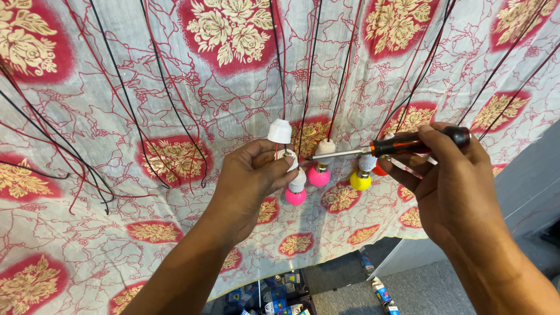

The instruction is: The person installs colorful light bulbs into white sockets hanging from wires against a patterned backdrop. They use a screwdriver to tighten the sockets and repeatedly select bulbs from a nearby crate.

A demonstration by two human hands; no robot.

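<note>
My left hand (249, 179) is closed around a small white lamp holder (287, 157) hanging on red and black wires. My right hand (452, 181) grips a screwdriver (402, 144) with an orange and black handle, its metal tip pointing left at the holder in my left hand. Another white holder cap (280, 131) hangs just above my left fingers. Around them dangle small bulbs in white holders: a pink bulb (296, 196), a second pink bulb (319, 175) and a yellow bulb (360, 181). A red bulb (379, 170) is partly hidden behind the yellow one.
A white cloth (175, 87) with red and gold flower medallions hangs behind everything, with many black and red wires (134, 116) running down over it. Below, small coloured boxes (274, 297) lie on a grey floor (420, 291). A grey wall (531, 192) stands at right.
</note>
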